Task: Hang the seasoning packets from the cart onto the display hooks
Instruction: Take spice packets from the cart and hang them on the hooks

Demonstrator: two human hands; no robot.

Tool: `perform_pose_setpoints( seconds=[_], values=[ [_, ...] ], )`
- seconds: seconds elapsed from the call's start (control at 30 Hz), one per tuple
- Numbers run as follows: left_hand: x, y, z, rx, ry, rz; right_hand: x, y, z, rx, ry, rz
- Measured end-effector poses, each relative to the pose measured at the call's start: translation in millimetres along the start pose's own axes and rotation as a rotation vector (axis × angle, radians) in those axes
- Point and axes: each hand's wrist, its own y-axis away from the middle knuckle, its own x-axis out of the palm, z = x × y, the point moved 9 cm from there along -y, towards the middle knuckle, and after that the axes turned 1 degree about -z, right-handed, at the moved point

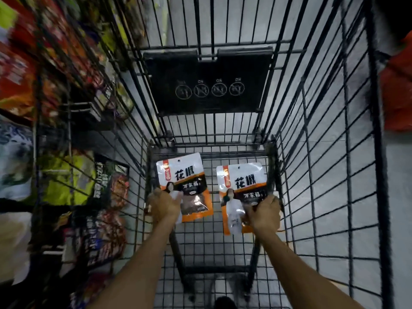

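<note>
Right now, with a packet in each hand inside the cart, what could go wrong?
The left hand and right hand each grip only a lower corner of the left packet and right packet; either could slip back into the cart.
Both hands are full, so neither can steady the other's packet while hanging.
Each hole sits at the top edge, far from the grip, so threading may be fiddly.

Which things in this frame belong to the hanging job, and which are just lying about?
Job:
- left packet, gripped by the left hand
- right packet, gripped by the right hand
- cart, both packets low inside it

Lying about:
- black flap on the cart's far end
- blurred shelf goods on the left
- orange thing at the right edge
</note>
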Motion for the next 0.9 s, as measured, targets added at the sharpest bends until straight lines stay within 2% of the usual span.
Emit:
perform_pose_setpoints(
  seconds=[0.1,0.23,0.37,0.5,0.63,0.77,0.9],
  values=[
    [2,1,-7,-0.030,0.002,-0.021,3,-2,-1,0.004,0.013,-0.039],
    [-4,5,-9,-0.117,0.107,-0.056,-3,0,1,0.006,0.046,-0.113],
    [-11,2,-9,-0.123,0.235,-0.082,-12,4,3,0.027,-0.027,-0.158],
    [-7,3,-8,-0.140,0.435,0.008,-13,9,0,0.124,-0.259,-0.126],
    [-2,10,-6,-0.172,0.582,0.097,-14,15,-7,0.175,-0.271,-0.063],
    [-18,27,-14,-0.052,0.599,0.134,-23,24,-14,0.234,-0.431,0.014],
    [-63,56,-14,0.028,0.671,0.096,-58,43,7,0.186,-0.621,0.003]
  ],
)
